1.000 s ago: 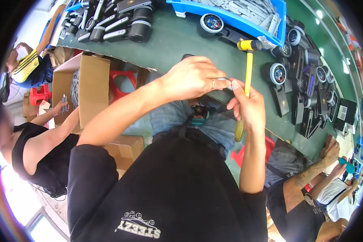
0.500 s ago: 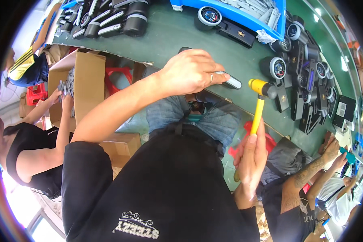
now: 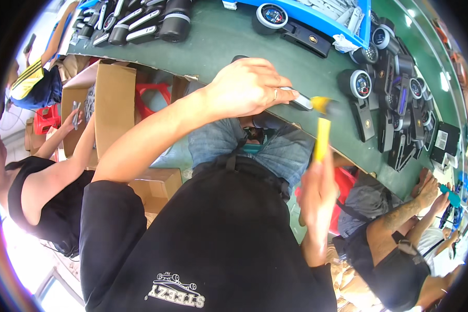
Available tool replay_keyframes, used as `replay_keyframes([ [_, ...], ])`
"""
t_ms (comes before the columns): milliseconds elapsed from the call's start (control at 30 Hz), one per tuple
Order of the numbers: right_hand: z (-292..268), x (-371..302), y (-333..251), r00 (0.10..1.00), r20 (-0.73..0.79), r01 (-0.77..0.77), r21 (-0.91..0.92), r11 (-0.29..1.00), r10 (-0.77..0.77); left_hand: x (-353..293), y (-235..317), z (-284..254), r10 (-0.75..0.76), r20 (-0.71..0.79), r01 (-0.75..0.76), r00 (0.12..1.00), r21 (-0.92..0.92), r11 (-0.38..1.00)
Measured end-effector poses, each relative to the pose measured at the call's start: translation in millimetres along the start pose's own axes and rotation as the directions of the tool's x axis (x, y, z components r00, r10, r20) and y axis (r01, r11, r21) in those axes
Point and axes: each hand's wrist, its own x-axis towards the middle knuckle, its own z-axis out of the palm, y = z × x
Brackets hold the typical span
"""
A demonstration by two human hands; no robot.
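My left hand (image 3: 252, 88) is closed over a long black part with a silver-grey strip (image 3: 301, 102), at the near edge of the green table. The strip's rounded end sticks out past my fingers; my hand hides most of the rest. A yellow hammer (image 3: 323, 136) is gripped by its handle in my right hand (image 3: 319, 190), which is smeared by motion. Its blurred head is at the tip of the strip; whether they touch I cannot tell.
On the table (image 3: 213, 39) stands a blue bin (image 3: 363, 31) of grey strips. Black devices with round ends (image 3: 358, 83) crowd the right, and more lie far left. A cardboard box (image 3: 115, 109) stands left of the table. Co-workers sit on both sides, one with a teal power tool (image 3: 450, 196).
My right hand has swung the hammer left, bringing its head to the strip's end. The left hand has barely moved. The right co-worker's teal tool has shifted slightly.
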Motion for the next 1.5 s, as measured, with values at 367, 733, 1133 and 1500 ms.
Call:
replay_keyframes([
  [367, -13, 11, 6, 0.999, -0.006, 0.041, 0.242, 0.969, -0.041, 22, -2, -13, 0.093, 0.26, -0.09, 0.961, -0.022, 0.996],
  [733, -8, 11, 9, 0.979, 0.012, 0.193, 0.256, 0.947, -0.203, -30, 11, -20, -0.249, -0.158, 0.24, 0.956, -0.071, 0.968],
  [1133, 26, 22, -26, 0.984, -0.159, 0.111, 0.189, 0.976, -0.082, -39, 3, 12, -0.286, -0.224, 0.264, 0.932, -0.122, 0.957],
  [1500, 16, 24, -26, 0.997, -0.011, 0.075, 0.075, 0.994, -0.074, -39, 5, 10, -0.315, -0.213, 0.287, 0.925, -0.155, 0.945],
])
